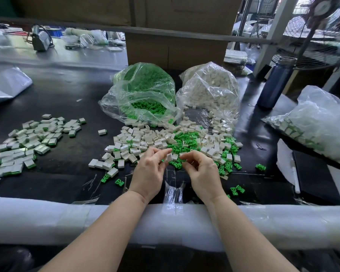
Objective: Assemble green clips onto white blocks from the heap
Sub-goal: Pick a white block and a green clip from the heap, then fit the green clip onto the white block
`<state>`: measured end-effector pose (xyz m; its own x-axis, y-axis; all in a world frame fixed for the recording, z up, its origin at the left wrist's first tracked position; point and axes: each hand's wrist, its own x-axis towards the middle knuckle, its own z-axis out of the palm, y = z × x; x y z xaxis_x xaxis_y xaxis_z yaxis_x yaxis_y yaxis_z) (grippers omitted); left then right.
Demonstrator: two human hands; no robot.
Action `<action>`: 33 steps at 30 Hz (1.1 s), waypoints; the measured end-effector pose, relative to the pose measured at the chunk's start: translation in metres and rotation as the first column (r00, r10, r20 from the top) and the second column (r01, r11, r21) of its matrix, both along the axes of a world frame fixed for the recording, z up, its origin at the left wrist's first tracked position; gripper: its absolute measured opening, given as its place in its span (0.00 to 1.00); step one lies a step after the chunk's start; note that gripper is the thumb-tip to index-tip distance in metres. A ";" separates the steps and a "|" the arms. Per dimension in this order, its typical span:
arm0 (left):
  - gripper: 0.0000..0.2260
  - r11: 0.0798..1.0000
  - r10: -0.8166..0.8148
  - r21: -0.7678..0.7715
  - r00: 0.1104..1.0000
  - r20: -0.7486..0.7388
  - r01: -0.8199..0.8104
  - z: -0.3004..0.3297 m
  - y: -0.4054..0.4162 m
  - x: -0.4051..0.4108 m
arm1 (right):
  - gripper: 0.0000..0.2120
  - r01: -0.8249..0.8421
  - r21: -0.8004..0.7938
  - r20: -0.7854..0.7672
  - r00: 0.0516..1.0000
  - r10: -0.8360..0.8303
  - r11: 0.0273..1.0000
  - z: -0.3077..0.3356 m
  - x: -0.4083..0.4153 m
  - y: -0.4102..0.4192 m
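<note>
A heap of loose white blocks (137,143) and green clips (182,141) lies on the black table, in front of two open plastic bags. My left hand (148,171) pinches a white block (168,157) at the near edge of the heap. My right hand (201,173) pinches a second white block (183,154) just to the right of it. The two hands are close together, fingertips almost meeting. A pile of assembled blocks with green clips (28,142) is spread at the left.
A bag of green clips (145,91) and a bag of white blocks (210,89) stand behind the heap. A dark blue bottle (277,81) and a bag of finished parts (312,122) sit at the right. A padded white rail (47,218) runs along the table's near edge.
</note>
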<state>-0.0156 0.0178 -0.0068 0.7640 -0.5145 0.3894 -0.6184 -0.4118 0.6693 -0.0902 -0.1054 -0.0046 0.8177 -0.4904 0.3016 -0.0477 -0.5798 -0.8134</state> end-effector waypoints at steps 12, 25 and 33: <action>0.12 0.983 -0.154 -0.135 0.953 -0.262 0.121 0.002 0.003 -0.002 | 0.09 -0.090 0.324 0.109 0.992 0.057 0.942 0.005 -0.002 -0.004; 0.07 0.968 -0.216 -0.198 0.909 -0.356 0.152 0.000 0.002 0.001 | 0.05 -0.108 0.336 0.073 0.993 0.089 0.935 0.003 -0.001 -0.003; 0.04 0.968 -0.218 -0.209 0.886 -0.410 0.141 0.001 0.001 0.001 | 0.08 -0.121 0.308 0.039 0.993 0.114 0.944 0.002 -0.001 -0.003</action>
<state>-0.0142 0.0185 -0.0059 0.7764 -0.6144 0.1401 -0.3096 -0.1784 0.9340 -0.0915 -0.1083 -0.0025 0.8704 -0.4628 0.1679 0.0245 -0.3000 -0.9536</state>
